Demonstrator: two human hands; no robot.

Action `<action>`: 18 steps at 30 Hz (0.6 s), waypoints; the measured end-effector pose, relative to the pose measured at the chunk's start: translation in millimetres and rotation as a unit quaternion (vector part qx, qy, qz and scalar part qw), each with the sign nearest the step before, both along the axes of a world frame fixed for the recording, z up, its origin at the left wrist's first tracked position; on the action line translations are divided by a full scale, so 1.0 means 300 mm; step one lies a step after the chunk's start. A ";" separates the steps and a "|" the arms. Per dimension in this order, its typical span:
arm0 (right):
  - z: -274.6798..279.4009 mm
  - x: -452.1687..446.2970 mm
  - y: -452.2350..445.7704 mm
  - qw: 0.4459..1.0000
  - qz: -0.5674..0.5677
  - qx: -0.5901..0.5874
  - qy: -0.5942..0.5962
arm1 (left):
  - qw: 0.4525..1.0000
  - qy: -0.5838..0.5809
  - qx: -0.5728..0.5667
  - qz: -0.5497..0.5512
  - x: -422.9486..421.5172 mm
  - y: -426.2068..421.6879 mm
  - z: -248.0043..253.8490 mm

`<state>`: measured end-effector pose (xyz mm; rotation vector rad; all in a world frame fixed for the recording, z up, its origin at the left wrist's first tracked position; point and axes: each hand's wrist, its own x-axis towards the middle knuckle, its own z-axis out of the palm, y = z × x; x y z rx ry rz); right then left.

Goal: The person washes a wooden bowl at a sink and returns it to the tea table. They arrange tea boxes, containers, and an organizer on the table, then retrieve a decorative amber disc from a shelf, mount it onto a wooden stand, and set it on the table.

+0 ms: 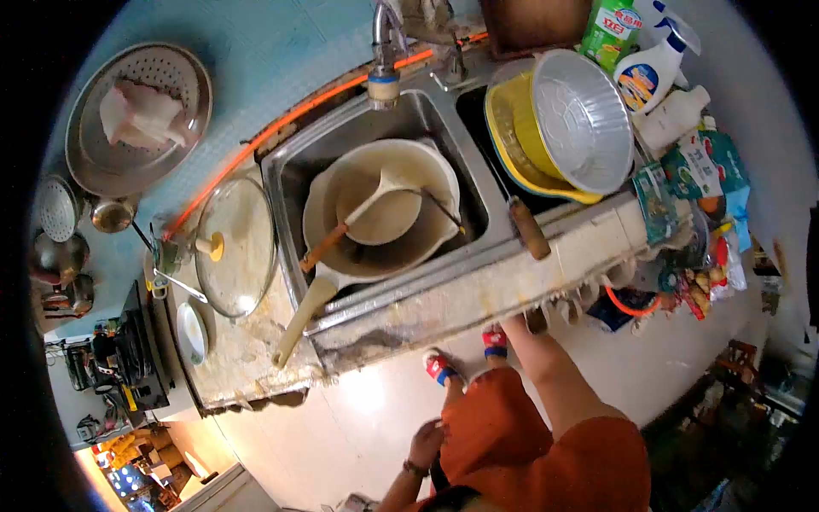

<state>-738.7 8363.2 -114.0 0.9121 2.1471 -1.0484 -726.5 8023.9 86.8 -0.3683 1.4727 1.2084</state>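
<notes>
My left hand (427, 443), with a bracelet at its wrist, hangs by the orange clothing below the counter. Its fingers are loosely bent, and I see nothing in them. My right arm reaches to the counter's front edge, where my right hand (514, 328) is mostly hidden, so its grip does not show. In the left sink basin (479, 200) sits a large pale pan (317, 230) with a long handle. A smaller pale pan (384, 218) with a wooden handle lies inside it. A yellow basin (509, 128) and a silver metal bowl (584, 119) are stacked over the right basin.
A faucet (384, 85) stands behind the sink. A glass lid (235, 273) leans at the left, near a small white dish (192, 333). A perforated steel pan (94, 149) holding something pale hangs on the wall. A spray bottle (653, 68) stands at the right. A wooden handle (531, 230) overhangs the counter.
</notes>
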 end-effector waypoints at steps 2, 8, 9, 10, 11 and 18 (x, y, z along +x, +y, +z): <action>0.104 -0.072 -0.034 0.996 -0.035 -0.058 0.060 | 0.997 -0.002 -0.060 -0.054 -0.032 0.003 -0.034; 0.945 0.073 -0.220 0.941 0.226 0.051 0.248 | 0.993 -0.095 -0.009 0.064 -0.230 0.091 0.116; 1.059 0.105 -0.239 0.925 0.263 0.069 0.266 | 0.993 -0.113 0.043 -0.009 -0.288 0.147 0.237; 1.160 0.137 -0.262 0.907 0.299 0.085 0.285 | 0.993 -0.099 0.067 -0.011 -0.296 0.164 0.250; 1.249 0.162 -0.281 0.886 0.337 0.101 0.303 | 0.979 -0.140 0.142 -0.043 -0.319 0.143 0.212; 1.560 0.030 -0.211 0.768 0.430 0.216 0.423 | 0.917 0.045 0.392 -0.050 -0.529 0.317 0.585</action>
